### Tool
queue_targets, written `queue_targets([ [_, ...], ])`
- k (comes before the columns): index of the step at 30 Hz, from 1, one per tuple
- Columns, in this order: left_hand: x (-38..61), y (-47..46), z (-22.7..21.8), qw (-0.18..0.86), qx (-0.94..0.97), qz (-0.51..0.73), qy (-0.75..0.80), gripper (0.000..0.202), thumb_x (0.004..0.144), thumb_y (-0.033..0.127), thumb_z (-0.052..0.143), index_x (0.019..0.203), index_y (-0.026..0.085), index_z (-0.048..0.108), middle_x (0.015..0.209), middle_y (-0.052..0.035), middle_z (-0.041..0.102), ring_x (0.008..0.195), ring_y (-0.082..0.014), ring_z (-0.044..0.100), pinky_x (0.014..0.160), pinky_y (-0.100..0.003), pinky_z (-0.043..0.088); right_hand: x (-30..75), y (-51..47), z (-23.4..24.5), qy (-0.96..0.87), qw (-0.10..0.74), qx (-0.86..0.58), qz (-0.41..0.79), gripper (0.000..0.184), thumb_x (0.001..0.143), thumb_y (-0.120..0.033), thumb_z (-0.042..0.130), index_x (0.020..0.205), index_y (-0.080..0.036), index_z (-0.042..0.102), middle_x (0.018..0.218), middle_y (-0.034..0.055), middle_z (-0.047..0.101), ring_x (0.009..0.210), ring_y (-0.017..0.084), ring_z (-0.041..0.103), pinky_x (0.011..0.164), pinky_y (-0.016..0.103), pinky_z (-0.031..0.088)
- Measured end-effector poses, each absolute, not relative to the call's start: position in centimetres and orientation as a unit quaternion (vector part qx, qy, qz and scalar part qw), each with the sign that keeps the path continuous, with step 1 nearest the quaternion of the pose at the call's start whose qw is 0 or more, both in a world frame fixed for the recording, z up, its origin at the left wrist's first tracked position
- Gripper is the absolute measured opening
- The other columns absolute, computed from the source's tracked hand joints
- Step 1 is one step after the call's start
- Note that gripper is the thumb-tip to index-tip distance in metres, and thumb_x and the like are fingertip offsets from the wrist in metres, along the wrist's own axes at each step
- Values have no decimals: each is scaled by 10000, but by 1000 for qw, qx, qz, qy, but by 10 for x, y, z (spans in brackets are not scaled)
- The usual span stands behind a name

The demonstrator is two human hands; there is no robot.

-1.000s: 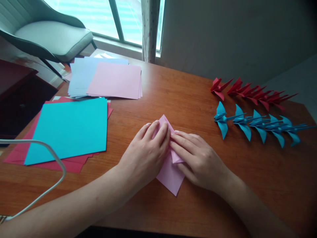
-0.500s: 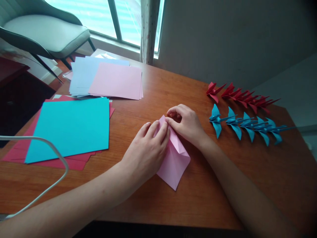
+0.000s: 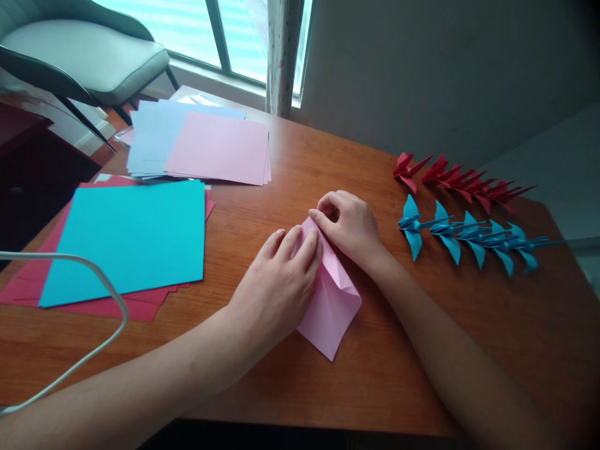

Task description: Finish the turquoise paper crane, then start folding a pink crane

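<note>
A partly folded pink origami paper [image 3: 330, 312] lies on the table, its narrow tip pointing away from me and its lower part flared open. My left hand [image 3: 284, 281] rests over its left side, fingers stretched out and pressing it down; the palm hides part of the folds. At the far tip, my right hand [image 3: 349, 225] has its thumb and curled fingers closed on the paper's edge. To the right stand several folded blue paper cranes [image 3: 412, 228] in a row, with several red paper cranes [image 3: 406, 172] in another row behind.
A turquoise sheet stack [image 3: 131, 240] lies over red sheets [image 3: 140, 309] at left. Pink sheets [image 3: 220, 150] overlap pale blue sheets [image 3: 152, 140] farther back. A white cable [image 3: 110, 287] arcs over the left edge. Beyond the wooden table [image 3: 319, 162] are a chair [image 3: 89, 56] and window.
My right hand has slid slightly up and left to the paper's tip. My left hand stays pressed in place. The view has shifted a little.
</note>
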State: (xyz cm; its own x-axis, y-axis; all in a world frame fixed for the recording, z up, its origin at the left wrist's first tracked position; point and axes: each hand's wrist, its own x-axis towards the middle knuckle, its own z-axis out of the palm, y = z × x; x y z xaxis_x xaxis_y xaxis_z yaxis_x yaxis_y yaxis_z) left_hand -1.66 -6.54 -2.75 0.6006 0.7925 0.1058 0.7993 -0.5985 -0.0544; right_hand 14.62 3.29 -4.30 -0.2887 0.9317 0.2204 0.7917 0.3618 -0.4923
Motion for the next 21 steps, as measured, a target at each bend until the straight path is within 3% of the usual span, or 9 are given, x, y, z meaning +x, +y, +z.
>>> queue_targets([
  [6,-17,-66,-27,54,-895,-37,-441,513,975,164,381,1454,19,499,1514,-202,492,1356,-379,493,1128,-519,426,143,34,-44,-779,242,-563,133,198,896,-344,663,748,-222,614,782,2,654,761,172,578,677,305,379],
  [11,-17,-65,-26,58,-896,-33,-438,510,974,165,390,1451,27,506,1494,-201,512,1353,-373,496,1122,-511,430,161,34,-32,-808,233,-499,210,144,912,-279,638,790,-203,648,789,0,649,749,147,572,682,285,399],
  [15,-17,-65,-25,56,-897,-31,-438,507,983,181,396,1455,32,502,1484,-203,520,1348,-371,497,1115,-510,432,184,26,-18,-822,178,-455,292,103,858,-273,713,799,-202,666,788,-10,642,711,132,563,644,267,413],
  [21,-18,-64,-24,57,-899,-33,-433,492,981,176,394,1434,39,529,1479,-202,525,1340,-374,503,1105,-508,438,192,20,-16,-845,151,-431,276,169,803,-294,787,810,-210,641,847,3,628,812,159,580,732,291,450],
])
